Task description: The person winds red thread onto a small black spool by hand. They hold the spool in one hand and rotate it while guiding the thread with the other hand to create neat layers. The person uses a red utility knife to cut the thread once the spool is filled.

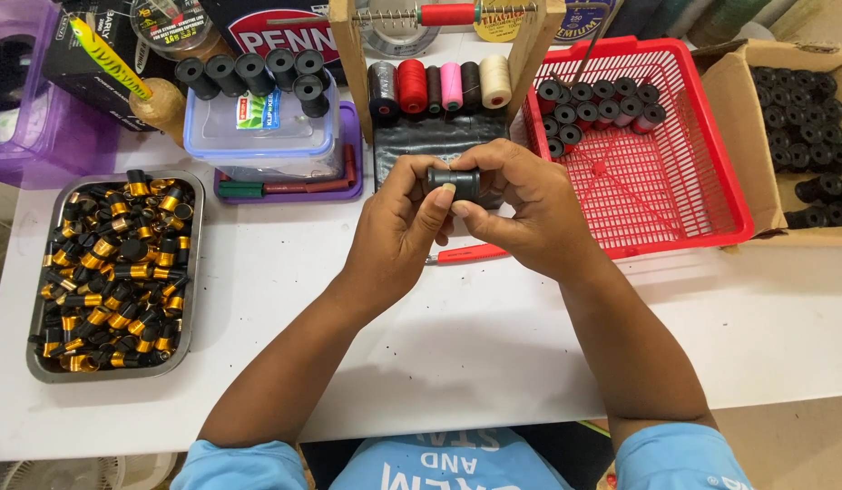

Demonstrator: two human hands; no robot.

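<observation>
- Hands meet over the white table (494, 336), just in front of the thread rack (444, 86): the left hand (394, 238) and right hand (523, 213) both pinch one dark spool (455, 182), held level between the fingertips, likely so that it can be turned and looked over.
- Left of the rack, a metal tray (196, 272) holds a heap of black-and-gold parts, within the left hand's reach.
- Right of the rack, a red basket (693, 154) holds a few dark spools in its far corner; beyond it, a cardboard box (734, 118) holds many more.
- Nearer than the rack, under the hands, a red tool (471, 254) lies flat on the table.
</observation>
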